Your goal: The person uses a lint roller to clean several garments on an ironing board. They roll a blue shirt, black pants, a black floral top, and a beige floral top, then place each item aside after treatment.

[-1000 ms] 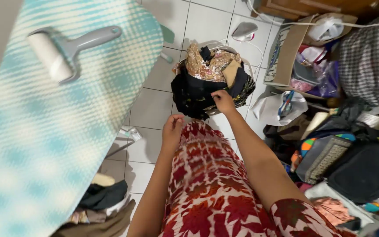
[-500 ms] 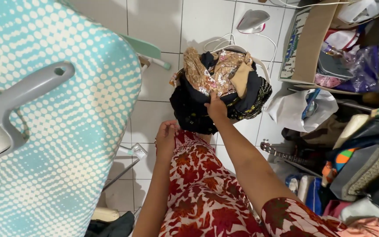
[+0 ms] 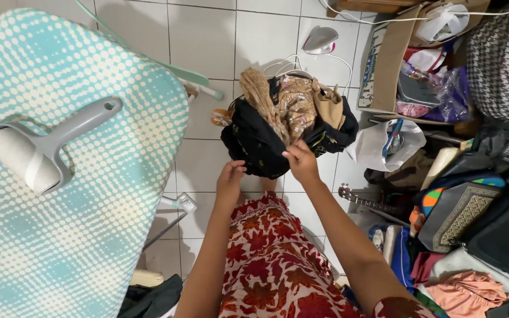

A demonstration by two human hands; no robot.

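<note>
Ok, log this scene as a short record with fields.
setting: white tiled floor, seen from above
left hand: at the lower edge of the black garment, grip unclear
right hand: fingers pinching the black garment
pile: patterned brown fabric on top of the black garment
left side: ironing board with grey lint roller on it
behind the pile: iron on the floor

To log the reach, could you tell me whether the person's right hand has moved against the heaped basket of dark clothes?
Yes: the right hand has drawn back from the basket of clothes top to its near edge.
</note>
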